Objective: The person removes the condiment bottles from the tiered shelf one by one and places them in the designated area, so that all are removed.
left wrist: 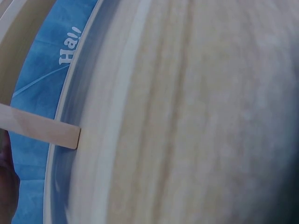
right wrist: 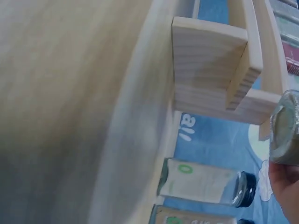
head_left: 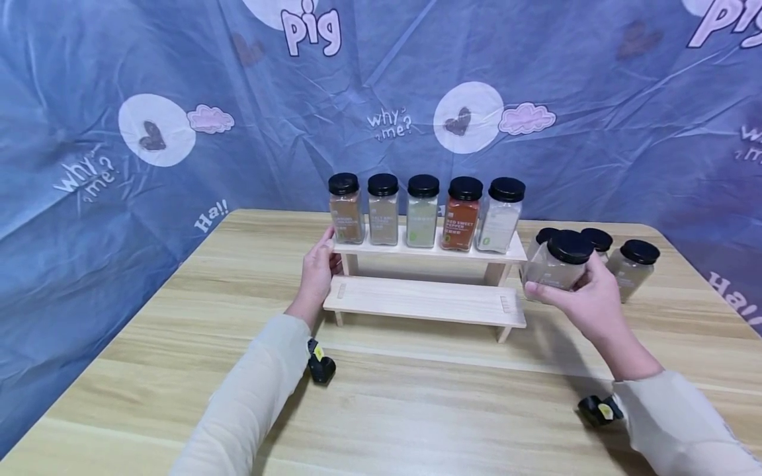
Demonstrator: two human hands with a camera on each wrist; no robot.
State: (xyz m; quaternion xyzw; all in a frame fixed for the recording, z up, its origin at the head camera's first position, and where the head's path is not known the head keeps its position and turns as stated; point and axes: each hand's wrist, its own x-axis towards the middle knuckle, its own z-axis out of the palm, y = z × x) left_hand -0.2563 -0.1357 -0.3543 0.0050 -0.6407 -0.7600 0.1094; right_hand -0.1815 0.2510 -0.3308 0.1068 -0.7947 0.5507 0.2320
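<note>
Right hand [head_left: 586,305]: its fingers grasped a spice jar [head_left: 553,270], the thumb across the near left side and the rest around the right, partly out of my sight.
Spice jar: I saw it raised above the desk [head_left: 417,410], right of the wooden rack [head_left: 496,273], slightly tilted, with clear walls and a dull brownish filling.
Feel: I took it for glass, stiff and fairly heavy for its size; its smooth sides seemed likely to slip, its corners to chip on a hard knock.
Best hold: I judged the flat sides of the body, below the black lid [head_left: 569,246], the surest place; the lid alone looked riskier, since it might turn.
Left hand [head_left: 319,266]: its fingers touched the left end of the upper shelf [head_left: 431,252]; with part hidden, I could not tell whether they clenched it or only leaned there.
Wooden rack: two-stepped, stiff and, I guessed, light enough to skid if bumped.
Row of five jars [head_left: 423,218]: they stood on the upper shelf with narrow gaps between them.
Three jars [head_left: 634,270]: these stood on the desk at the far right, beyond the grasped one, which partly hid them.
</note>
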